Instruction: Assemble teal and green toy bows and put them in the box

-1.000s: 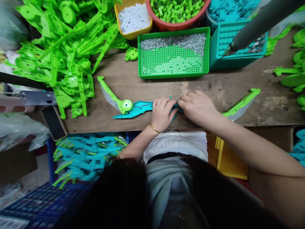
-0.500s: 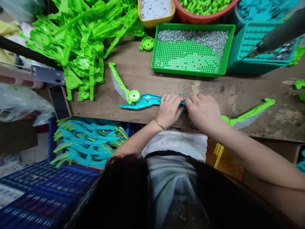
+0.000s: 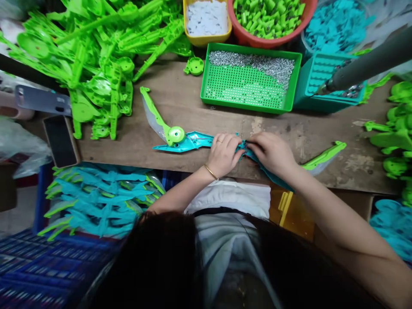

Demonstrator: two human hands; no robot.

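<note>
A teal plastic toy body [image 3: 193, 142] lies on the wooden bench [image 3: 180, 103], with a green wing [image 3: 154, 113] pinned to its left end by a green round cap [image 3: 176, 134]. My left hand [image 3: 224, 153] is closed on the middle of the teal body. Touching it from the right, my right hand [image 3: 273, 152] pinches the same piece. A second green wing [image 3: 325, 155] sticks out to the right behind my right wrist.
A green tray of small screws [image 3: 251, 77] stands behind the hands, a teal tray [image 3: 322, 81] to its right, with a hanging power screwdriver [image 3: 363, 66] above. Loose green parts [image 3: 90, 56] are heaped at left. A phone [image 3: 60, 140] lies at the bench's left edge. Finished toys [image 3: 103, 201] are stacked below.
Both hands stayed together on the teal piece. A teal part now shows lower under my right wrist. The view shifted a little.
</note>
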